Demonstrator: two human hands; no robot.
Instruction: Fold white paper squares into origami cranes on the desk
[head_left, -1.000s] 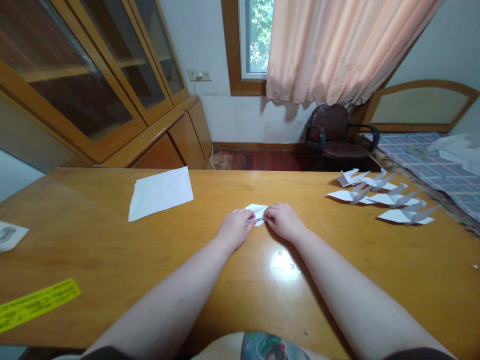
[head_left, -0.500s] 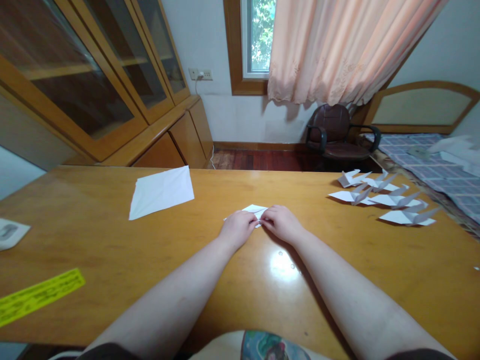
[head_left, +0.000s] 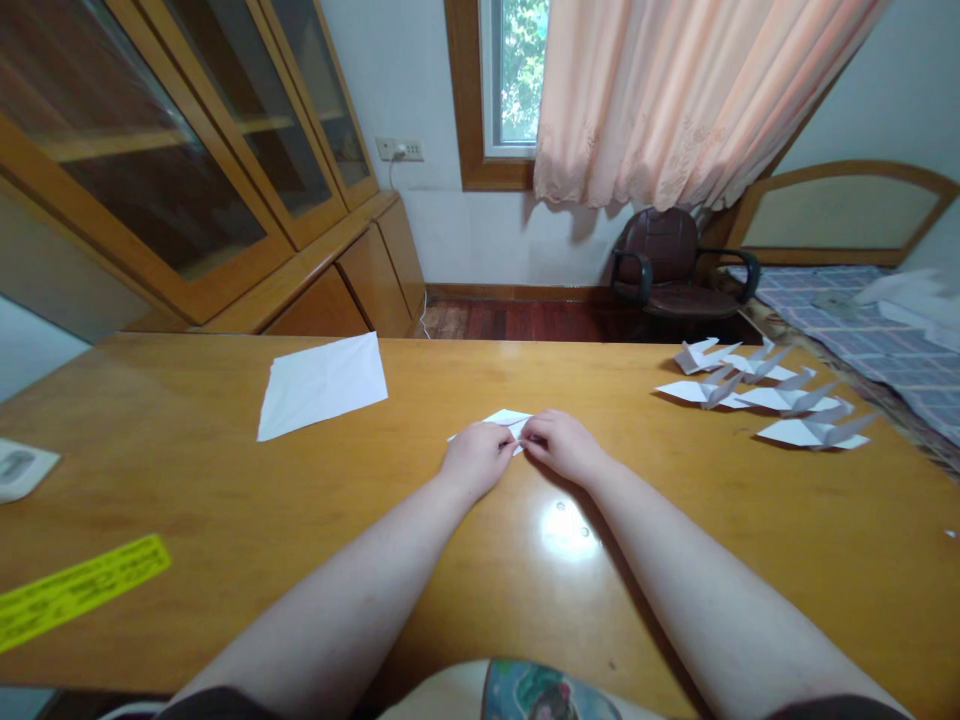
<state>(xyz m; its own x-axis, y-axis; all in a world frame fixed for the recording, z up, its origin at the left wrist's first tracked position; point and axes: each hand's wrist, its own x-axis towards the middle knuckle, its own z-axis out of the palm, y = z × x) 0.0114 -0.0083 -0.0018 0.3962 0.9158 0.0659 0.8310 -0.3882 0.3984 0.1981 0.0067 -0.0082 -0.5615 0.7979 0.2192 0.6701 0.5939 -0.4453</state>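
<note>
Head view of a person working with two bare hands at a wooden bench (head_left: 315,510). Near the middle of the bench top lies a small piece of folded white paper (head_left: 507,416), partly covered by the fingers; creased flaps show beyond the fingertips, and a thin point projects past the left hand (head_left: 477,456). The left hand is curled, palm down, with its thumb and fingers drawn together on the near part of the paper. The right hand (head_left: 562,444) mirrors it from the other side, its fingertips likewise closed on the near edge, just beside those of the left; the exact fold between them is too small to make out. Left of the hands and farther back, a larger white sheet (head_left: 322,388) lies flat, one side uneven. At the far right of the bench stands a cluster of five folded paper birds (head_left: 776,399), wings spread, set close together and well apart from the hands. A yellow strip (head_left: 82,590) with dark lettering lies at the near left, and a white object (head_left: 24,472) is cut off by the left border. Beyond the bench are a glass-fronted cabinet (head_left: 277,225), a pink curtain (head_left: 660,100) and a dark armchair (head_left: 664,250).
</note>
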